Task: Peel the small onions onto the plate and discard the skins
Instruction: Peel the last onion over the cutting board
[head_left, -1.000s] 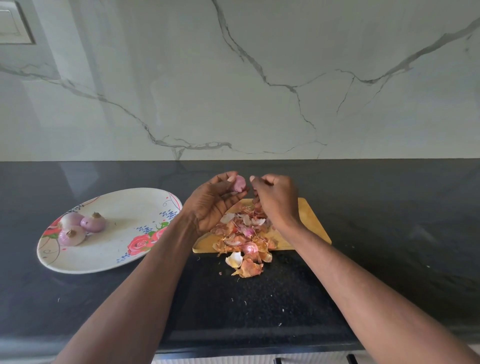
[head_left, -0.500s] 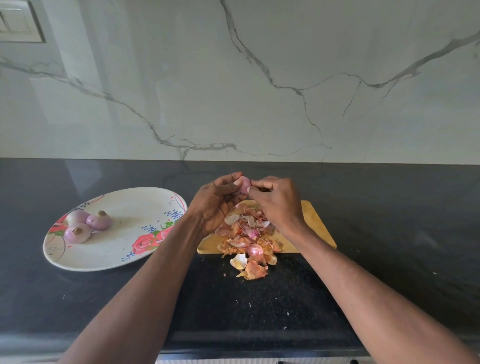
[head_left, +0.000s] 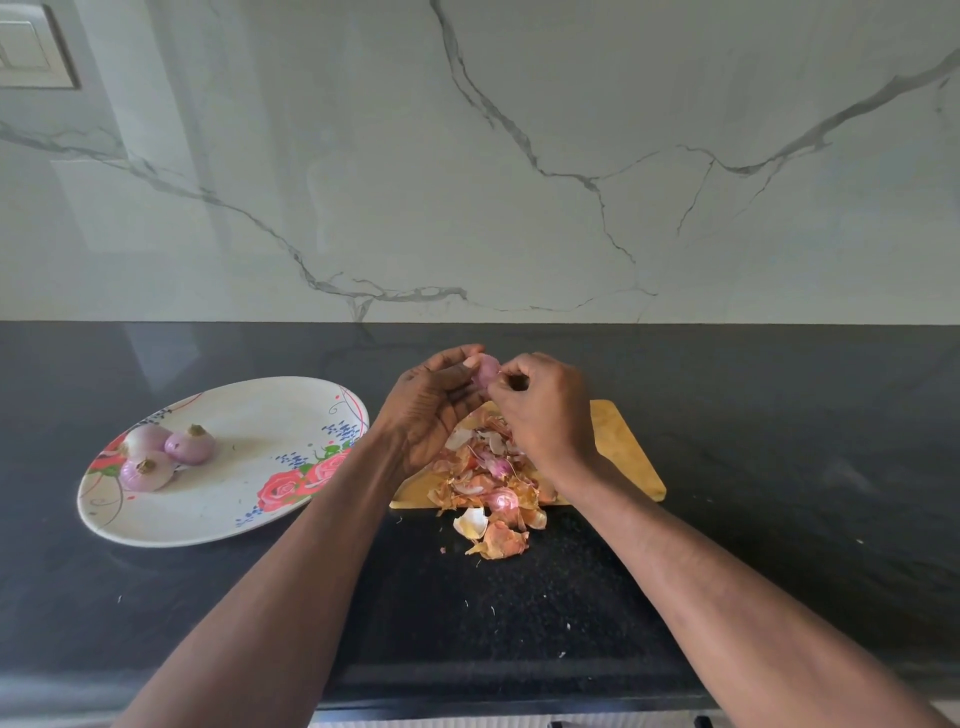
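Right hand (head_left: 545, 410) has closed onto the onion (head_left: 487, 370) left hand (head_left: 434, 410) holds.

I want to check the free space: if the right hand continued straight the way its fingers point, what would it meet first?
The right hand points left, where its fingertips already pinch the small pinkish onion. Just beyond is the left hand holding it, though depth is hard to judge.

The black stone counter (head_left: 779, 467) carried a floral plate (head_left: 234, 499) at left, a wooden board (head_left: 623, 447) centrally, and loose skins (head_left: 498, 540) nearer.
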